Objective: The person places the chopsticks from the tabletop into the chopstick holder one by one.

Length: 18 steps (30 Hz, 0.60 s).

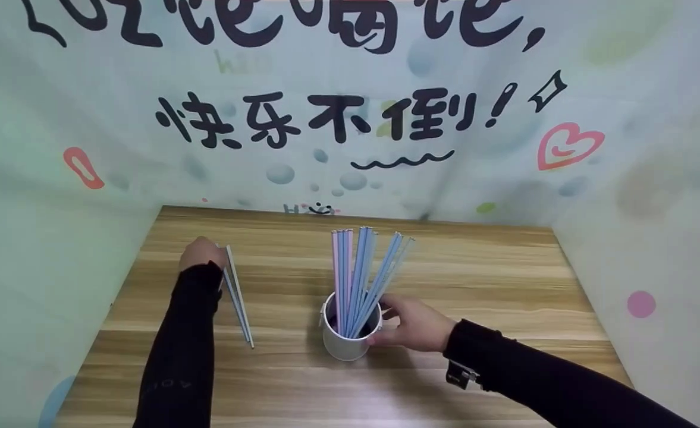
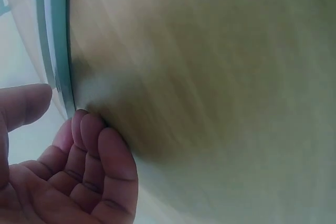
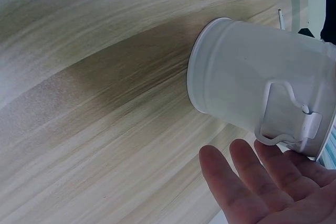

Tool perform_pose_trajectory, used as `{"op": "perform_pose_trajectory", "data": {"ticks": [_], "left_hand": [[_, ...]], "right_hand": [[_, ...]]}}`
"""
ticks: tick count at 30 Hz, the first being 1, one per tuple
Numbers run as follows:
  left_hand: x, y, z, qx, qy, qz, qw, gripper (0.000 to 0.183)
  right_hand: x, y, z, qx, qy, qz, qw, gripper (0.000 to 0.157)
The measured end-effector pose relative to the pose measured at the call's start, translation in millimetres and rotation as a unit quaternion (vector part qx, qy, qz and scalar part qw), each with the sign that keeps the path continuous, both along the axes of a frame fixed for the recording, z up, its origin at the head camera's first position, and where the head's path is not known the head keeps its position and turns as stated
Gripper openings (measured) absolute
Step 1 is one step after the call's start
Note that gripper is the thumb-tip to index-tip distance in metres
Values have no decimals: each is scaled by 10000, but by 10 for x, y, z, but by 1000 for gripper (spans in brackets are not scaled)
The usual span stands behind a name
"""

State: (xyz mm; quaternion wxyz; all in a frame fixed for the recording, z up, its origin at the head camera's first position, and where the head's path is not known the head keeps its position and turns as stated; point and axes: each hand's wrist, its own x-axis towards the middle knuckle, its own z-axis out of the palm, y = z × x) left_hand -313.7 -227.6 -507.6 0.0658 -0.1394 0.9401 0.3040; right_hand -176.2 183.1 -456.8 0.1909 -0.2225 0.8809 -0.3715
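Observation:
A pair of pale blue-grey chopsticks lies on the table at the left, one slightly apart from the other. My left hand is at their far ends. In the left wrist view, the thumb and bent fingers are on either side of the chopstick ends, with a gap between them. A white metal pail stands upright near the middle, holding several pink and blue chopsticks. Beside its right side is my right hand. Its extended fingers reach the wire handle; its thumb is out of the right wrist view.
The wood-grain tabletop narrows toward the back. A pale printed cloth with dark lettering rises behind it and along both sides. Black sleeves cover the forearms, and a small device is strapped at the right wrist.

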Motion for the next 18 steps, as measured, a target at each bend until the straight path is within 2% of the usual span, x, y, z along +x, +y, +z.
{"op": "perform_pose_trajectory", "data": {"ticks": [9,18], "left_hand": [[4,35,62,32,-131,55,9999,29],[-14,71,18,-47,-104,114,9999,17]], "right_hand": [[9,-1,12,-47,4,-18,10000,64],[-2,15,-18,-32,-7,-41,10000,61]]}}
